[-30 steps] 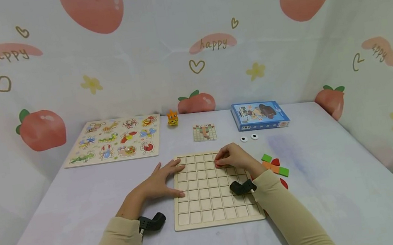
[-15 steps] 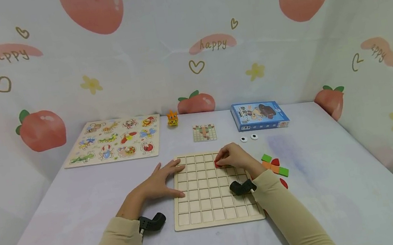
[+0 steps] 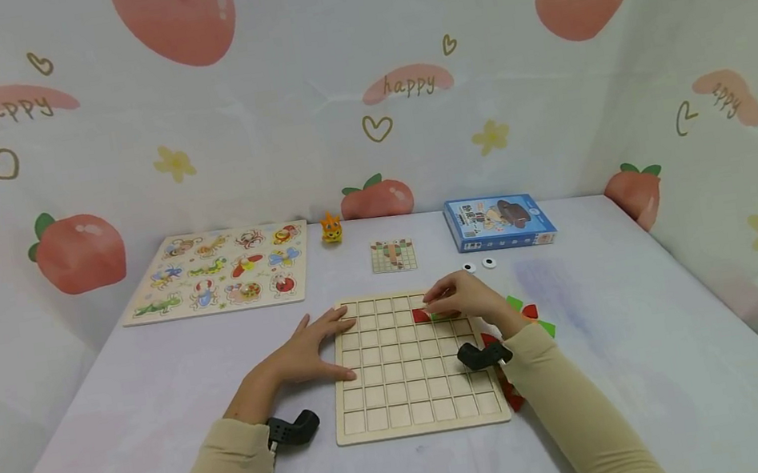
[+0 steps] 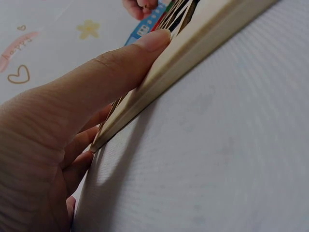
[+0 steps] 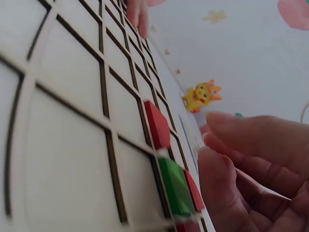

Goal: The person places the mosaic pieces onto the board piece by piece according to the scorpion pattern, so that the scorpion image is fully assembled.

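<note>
A pale wooden grid board (image 3: 393,372) lies flat before me. My left hand (image 3: 304,352) rests on its left edge, fingers spread, the straight thumb (image 4: 120,63) lying along the rim in the left wrist view. A red piece (image 3: 420,315) sits in a cell of the second row from the far side, with a green piece (image 5: 176,186) to its right. Further red shows behind the green piece, partly hidden. Just over these pieces hovers my right hand (image 3: 464,299), thumb and fingertips slightly parted with nothing between them in the right wrist view.
Red pieces (image 3: 509,388) and green pieces (image 3: 547,327) lie right of the board, partly under the right forearm. Behind are two eye discs (image 3: 488,262), a pattern card (image 3: 393,256), a blue box (image 3: 500,221), an orange-yellow toy figure (image 3: 331,229) and an insect puzzle (image 3: 217,271).
My right hand has let go of the red piece and moved slightly right, uncovering the red and green pieces on the board. The left hand has stayed in place.
</note>
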`<move>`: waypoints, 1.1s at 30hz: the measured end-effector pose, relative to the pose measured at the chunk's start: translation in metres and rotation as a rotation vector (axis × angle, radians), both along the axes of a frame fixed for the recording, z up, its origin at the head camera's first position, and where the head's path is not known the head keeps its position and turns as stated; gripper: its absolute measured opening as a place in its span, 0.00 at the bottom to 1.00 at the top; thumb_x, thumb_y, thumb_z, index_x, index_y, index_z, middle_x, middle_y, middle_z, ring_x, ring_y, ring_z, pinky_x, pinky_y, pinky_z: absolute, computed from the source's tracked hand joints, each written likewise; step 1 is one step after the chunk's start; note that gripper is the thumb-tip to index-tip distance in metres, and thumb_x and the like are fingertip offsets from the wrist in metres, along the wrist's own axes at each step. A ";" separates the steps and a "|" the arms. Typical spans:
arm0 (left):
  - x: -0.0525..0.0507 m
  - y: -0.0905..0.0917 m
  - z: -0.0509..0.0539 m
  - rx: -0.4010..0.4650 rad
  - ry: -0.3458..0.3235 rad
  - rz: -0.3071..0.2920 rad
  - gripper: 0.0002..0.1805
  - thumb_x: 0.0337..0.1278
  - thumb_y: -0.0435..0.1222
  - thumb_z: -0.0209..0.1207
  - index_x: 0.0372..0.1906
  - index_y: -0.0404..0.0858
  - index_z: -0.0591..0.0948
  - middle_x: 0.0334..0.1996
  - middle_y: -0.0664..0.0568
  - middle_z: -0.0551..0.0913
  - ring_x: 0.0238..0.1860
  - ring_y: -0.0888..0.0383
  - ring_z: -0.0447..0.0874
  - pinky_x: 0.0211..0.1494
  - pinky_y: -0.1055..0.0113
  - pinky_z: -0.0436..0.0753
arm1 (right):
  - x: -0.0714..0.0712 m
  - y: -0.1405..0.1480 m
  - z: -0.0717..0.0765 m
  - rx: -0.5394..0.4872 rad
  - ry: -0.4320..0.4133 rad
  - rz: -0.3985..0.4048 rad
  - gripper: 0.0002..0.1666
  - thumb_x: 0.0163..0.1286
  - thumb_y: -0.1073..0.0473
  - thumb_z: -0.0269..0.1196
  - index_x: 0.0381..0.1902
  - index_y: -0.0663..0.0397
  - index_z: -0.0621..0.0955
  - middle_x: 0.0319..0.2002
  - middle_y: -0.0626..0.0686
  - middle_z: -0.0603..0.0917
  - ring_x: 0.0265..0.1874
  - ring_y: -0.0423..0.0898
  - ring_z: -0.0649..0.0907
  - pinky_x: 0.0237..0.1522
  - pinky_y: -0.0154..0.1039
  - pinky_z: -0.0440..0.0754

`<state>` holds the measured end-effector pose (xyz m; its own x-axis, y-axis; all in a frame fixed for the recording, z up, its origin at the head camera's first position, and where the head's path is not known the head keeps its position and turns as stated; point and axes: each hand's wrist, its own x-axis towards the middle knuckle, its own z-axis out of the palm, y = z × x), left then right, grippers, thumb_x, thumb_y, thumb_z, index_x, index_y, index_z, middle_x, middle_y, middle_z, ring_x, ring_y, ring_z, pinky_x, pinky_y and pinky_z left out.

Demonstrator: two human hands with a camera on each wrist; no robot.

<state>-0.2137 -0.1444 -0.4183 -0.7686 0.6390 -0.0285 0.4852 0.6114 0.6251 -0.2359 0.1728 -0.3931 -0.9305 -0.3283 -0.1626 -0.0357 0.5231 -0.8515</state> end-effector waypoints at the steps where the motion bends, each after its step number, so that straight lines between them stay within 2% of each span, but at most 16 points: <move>1: 0.000 0.000 0.000 0.000 0.000 0.000 0.49 0.37 0.55 0.70 0.68 0.43 0.66 0.74 0.48 0.52 0.75 0.46 0.43 0.74 0.44 0.32 | 0.000 0.003 0.000 -0.001 -0.001 0.003 0.14 0.61 0.58 0.65 0.43 0.61 0.83 0.39 0.57 0.85 0.32 0.42 0.85 0.38 0.38 0.84; 7: 0.000 0.000 0.000 0.005 -0.003 0.003 0.49 0.36 0.55 0.70 0.67 0.43 0.66 0.73 0.48 0.52 0.74 0.45 0.43 0.73 0.44 0.32 | 0.002 0.020 0.001 -0.003 -0.001 0.001 0.15 0.61 0.58 0.65 0.43 0.62 0.83 0.38 0.56 0.85 0.31 0.43 0.85 0.39 0.39 0.85; 11: 0.001 0.001 0.003 0.005 -0.004 0.005 0.48 0.36 0.54 0.70 0.67 0.43 0.66 0.73 0.48 0.53 0.75 0.45 0.44 0.74 0.44 0.32 | 0.004 0.032 0.001 0.020 0.023 -0.003 0.17 0.60 0.57 0.66 0.44 0.63 0.83 0.35 0.56 0.86 0.31 0.44 0.85 0.39 0.39 0.85; 15: 0.001 0.001 0.002 0.005 -0.006 0.001 0.49 0.36 0.55 0.70 0.67 0.43 0.66 0.73 0.48 0.53 0.74 0.45 0.44 0.74 0.44 0.32 | 0.008 0.043 0.003 0.036 0.055 0.016 0.18 0.61 0.58 0.65 0.44 0.66 0.82 0.36 0.58 0.86 0.32 0.46 0.86 0.40 0.42 0.85; 19: 0.000 0.000 0.001 0.010 0.000 -0.001 0.49 0.36 0.55 0.70 0.67 0.43 0.66 0.73 0.48 0.53 0.74 0.45 0.44 0.73 0.43 0.32 | 0.015 0.051 0.005 0.049 0.030 -0.026 0.18 0.61 0.58 0.65 0.45 0.66 0.82 0.37 0.58 0.86 0.31 0.45 0.85 0.40 0.41 0.84; 24: 0.000 -0.001 0.000 0.007 0.002 0.000 0.49 0.36 0.55 0.70 0.68 0.43 0.66 0.73 0.47 0.53 0.75 0.45 0.43 0.73 0.43 0.32 | 0.020 0.065 0.004 0.101 -0.008 -0.090 0.19 0.60 0.56 0.65 0.45 0.64 0.82 0.36 0.55 0.85 0.29 0.42 0.82 0.35 0.35 0.82; 30: 0.000 0.000 0.000 0.005 0.000 -0.004 0.49 0.37 0.55 0.70 0.68 0.42 0.66 0.73 0.47 0.52 0.75 0.45 0.43 0.73 0.43 0.32 | 0.026 0.082 0.000 0.149 -0.003 -0.110 0.19 0.60 0.56 0.65 0.45 0.64 0.83 0.42 0.59 0.84 0.29 0.43 0.79 0.34 0.32 0.79; 33: 0.000 0.000 0.000 0.002 0.005 -0.005 0.48 0.37 0.55 0.70 0.68 0.42 0.66 0.73 0.47 0.53 0.74 0.45 0.44 0.73 0.43 0.33 | 0.029 0.089 -0.001 0.165 -0.016 -0.124 0.20 0.60 0.55 0.65 0.45 0.64 0.83 0.41 0.59 0.84 0.29 0.43 0.80 0.35 0.31 0.80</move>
<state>-0.2141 -0.1442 -0.4185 -0.7653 0.6432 -0.0233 0.4916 0.6075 0.6239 -0.2072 0.2622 -0.3938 -0.9590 -0.1786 -0.2199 0.0509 0.6550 -0.7539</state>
